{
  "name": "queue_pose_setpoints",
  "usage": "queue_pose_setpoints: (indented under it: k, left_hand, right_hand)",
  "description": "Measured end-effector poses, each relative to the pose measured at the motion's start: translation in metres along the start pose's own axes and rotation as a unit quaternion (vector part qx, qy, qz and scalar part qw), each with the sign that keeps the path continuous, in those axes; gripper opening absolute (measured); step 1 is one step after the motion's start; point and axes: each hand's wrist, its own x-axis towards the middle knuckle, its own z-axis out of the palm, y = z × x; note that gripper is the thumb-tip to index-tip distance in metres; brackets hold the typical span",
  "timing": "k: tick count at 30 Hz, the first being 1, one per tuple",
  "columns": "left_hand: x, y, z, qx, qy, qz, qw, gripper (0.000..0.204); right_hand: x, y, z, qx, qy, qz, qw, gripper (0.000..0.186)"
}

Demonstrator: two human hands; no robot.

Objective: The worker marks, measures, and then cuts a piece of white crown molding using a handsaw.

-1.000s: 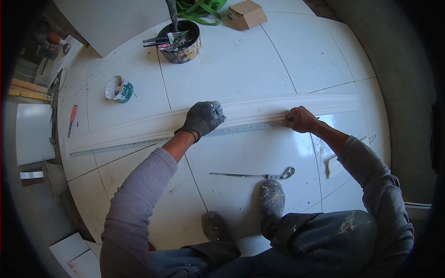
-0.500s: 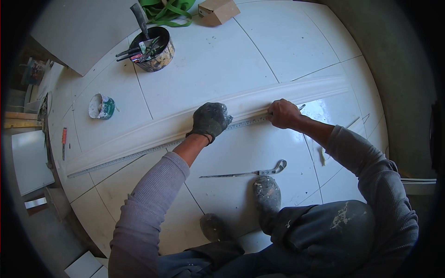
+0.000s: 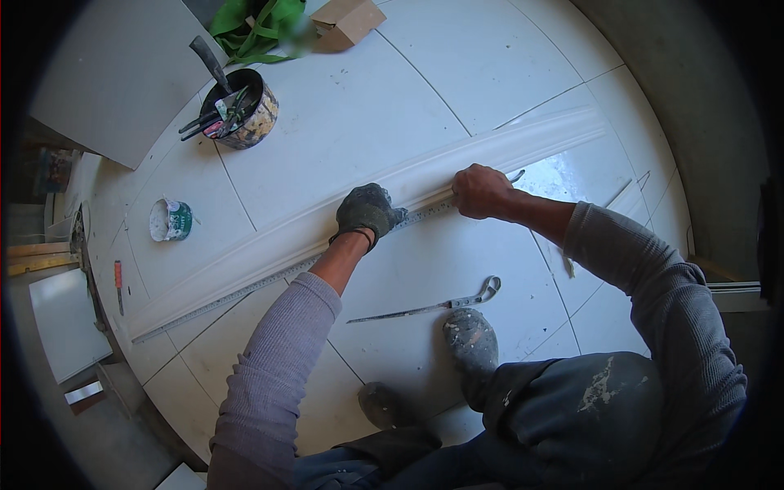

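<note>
A long white moulding (image 3: pixel 269 241) lies aslant on the tiled floor, rising from lower left to upper right. Along its near edge runs a metal ruler (image 3: pixel 237 296) with markings. My left hand (image 3: pixel 365 211), in a dark work glove, is closed over the moulding's front part, its fingertips beside the ruler. Farther right, my bare right hand (image 3: pixel 482 192) makes a fist on the ruler, whose far end shows just past the knuckles. What lies under the right fingers is hidden. A handsaw (image 3: pixel 425 309) with a looped handle rests on the floor nearer to me.
A stained bucket (image 3: pixel 260 114) of tools stands at upper left, near a green fabric bag (image 3: pixel 253 33) and a cardboard box (image 3: pixel 347 23). Left are a small tub (image 3: pixel 175 220) and an orange-handled tool (image 3: pixel 118 276). My boot (image 3: pixel 471 343) is beside the saw.
The view has turned and shifted slightly, so the floor items sit differently in the picture. Both hands keep about the same places along the moulding and ruler.
</note>
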Motion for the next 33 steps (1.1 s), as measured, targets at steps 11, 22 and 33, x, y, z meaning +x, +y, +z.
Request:
queue_pose_setpoints:
  k: [11,22,33]
  left_hand:
    - [0.001,-0.018,0.019,-0.082,0.062,-0.041,0.994,0.070]
    - [-0.076,0.039,0.070,-0.320,0.359,0.085,0.873,0.023]
    - [-0.035,0.065,0.104,-0.972,-0.003,-0.074,0.222,0.029]
  right_hand:
    - [0.024,-0.003,0.010,-0.042,0.012,-0.029,0.999,0.024]
    - [0.034,0.042,0.042,-0.116,0.094,-0.086,0.985,0.025]
    - [0.022,0.047,0.010,0.024,0.083,-0.105,0.991,0.028]
